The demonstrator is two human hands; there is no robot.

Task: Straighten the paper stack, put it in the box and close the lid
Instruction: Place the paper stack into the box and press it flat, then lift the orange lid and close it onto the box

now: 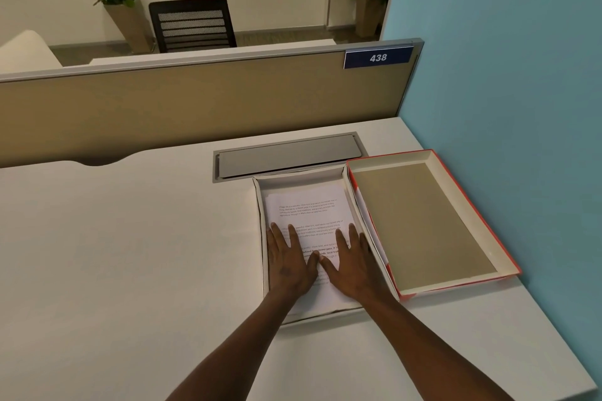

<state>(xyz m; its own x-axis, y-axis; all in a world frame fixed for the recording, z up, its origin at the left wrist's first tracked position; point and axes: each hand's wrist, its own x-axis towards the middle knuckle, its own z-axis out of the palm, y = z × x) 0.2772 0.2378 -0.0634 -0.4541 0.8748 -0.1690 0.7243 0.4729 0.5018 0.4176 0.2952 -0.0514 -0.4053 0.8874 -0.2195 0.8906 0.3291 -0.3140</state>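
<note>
Two hands, left hand [288,262] and right hand [355,265], flat on paper stack [306,205] inside box [260,205], fingers spread wide, gripping nothing; lid [423,221] upturned, touching box's right side, on worktop [130,254].

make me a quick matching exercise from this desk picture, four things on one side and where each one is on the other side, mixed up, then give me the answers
Things:
1. paper stack
2. lid
3. left hand
4. number sign

Places:
A. lying inside-up on the desk, right of the box
B. on the partition's top edge
C. inside the box
D. flat on the paper, beside the right hand

Pairs: 1-C, 2-A, 3-D, 4-B
</note>
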